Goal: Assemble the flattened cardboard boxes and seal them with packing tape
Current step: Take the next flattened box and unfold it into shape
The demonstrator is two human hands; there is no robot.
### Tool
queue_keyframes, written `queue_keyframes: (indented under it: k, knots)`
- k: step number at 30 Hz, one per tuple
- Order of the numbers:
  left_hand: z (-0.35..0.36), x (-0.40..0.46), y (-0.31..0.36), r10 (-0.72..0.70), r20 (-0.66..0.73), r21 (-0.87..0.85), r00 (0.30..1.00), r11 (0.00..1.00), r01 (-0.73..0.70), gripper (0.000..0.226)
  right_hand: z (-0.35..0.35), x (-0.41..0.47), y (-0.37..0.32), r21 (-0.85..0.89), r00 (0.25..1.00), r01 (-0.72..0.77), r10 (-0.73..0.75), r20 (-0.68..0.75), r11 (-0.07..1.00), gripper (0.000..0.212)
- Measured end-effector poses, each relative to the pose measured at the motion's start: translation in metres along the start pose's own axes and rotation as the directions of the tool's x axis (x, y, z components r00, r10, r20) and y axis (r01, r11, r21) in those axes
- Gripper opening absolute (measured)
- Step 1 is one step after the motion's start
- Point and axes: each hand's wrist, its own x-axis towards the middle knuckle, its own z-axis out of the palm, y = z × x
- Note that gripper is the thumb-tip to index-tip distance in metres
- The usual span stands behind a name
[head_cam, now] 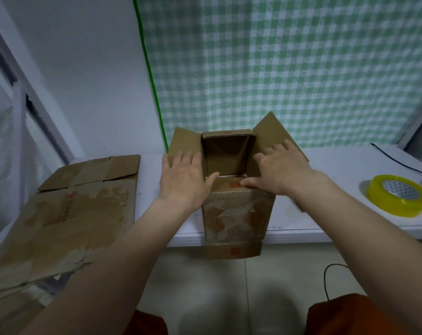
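Observation:
A worn brown cardboard box stands upright at the front edge of the white table, its top open and its lower flap hanging past the edge. My left hand lies flat with straight fingers on the box's left top flap. My right hand lies flat on the right top flap, thumb on the near flap. A flattened cardboard box lies to the left. A roll of yellowish clear packing tape rests on the table at the right.
A green-and-white checked cloth hangs behind the table. A black cable runs along the table's right rear, another loops over the tiled floor below. A small orange object sits beside the tape roll.

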Motion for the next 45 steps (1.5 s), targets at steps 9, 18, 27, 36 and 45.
queue_keyframes:
  k: [9, 18, 27, 36, 45]
  knots:
    - [-0.004, -0.003, -0.013, -0.033, -0.045, -0.008, 0.998, 0.999, 0.032, 0.077, 0.011, 0.065, -0.005, 0.305, 0.993, 0.026, -0.060, 0.104, 0.952, 0.118]
    - [-0.020, -0.014, -0.018, -0.042, -0.171, -0.387, 0.984, 0.922, -0.028, 0.086, 0.020, 0.067, -0.006, 0.144, 0.982, 0.003, -0.030, 0.188, 0.990, 0.099]
    - [-0.002, -0.011, 0.005, 0.237, 0.020, -0.735, 0.971, 0.662, -0.146, 0.115, 0.010, 0.057, -0.002, 0.175, 0.994, 0.004, -0.023, 0.110, 0.984, 0.078]
    - [0.014, -0.010, 0.008, 0.273, 0.187, -0.515, 0.944, 0.845, -0.143, 0.101, -0.019, 0.007, 0.019, 0.266, 0.957, -0.133, 0.194, -0.217, 0.955, 0.066]
    - [0.021, -0.012, 0.009, 0.263, 0.163, -0.517, 0.951, 0.844, -0.144, 0.094, 0.017, -0.003, 0.010, 0.985, 0.931, -0.146, 0.324, 0.168, -0.091, 0.044]
